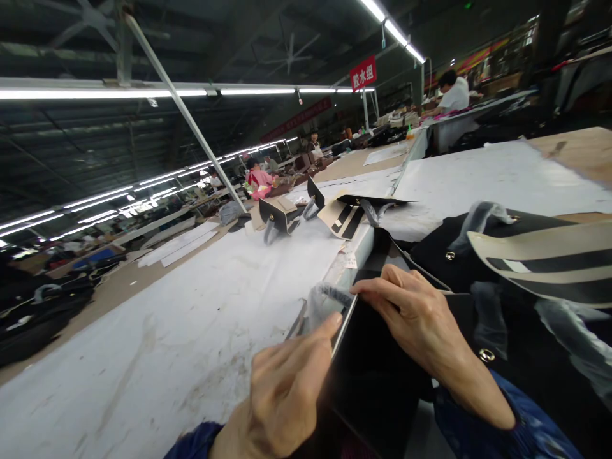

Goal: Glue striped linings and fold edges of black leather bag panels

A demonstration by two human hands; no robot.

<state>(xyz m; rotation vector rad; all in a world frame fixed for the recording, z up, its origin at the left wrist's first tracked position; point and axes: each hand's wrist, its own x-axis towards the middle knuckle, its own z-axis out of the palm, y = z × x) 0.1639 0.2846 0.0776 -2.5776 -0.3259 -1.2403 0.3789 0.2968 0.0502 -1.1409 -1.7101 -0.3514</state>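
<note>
L hand (282,395) pinches black bag (382,376) edge w/ thumb; R hand (421,319) curled, fingertips gripping same edge.

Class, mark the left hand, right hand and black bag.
left hand (282,395), head view, back of hand
right hand (415,319), head view, back of hand
black bag (377,376), head view, side panel

Long white worktable (143,357), fluorescent tube lights (95,93), dark roof (71,38), red hanging sign (363,73)

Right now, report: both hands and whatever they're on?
Left hand pinching black bag rim. Right hand gripping same rim, beside film-wrapped handle. Striped bag lying close on right.
</note>
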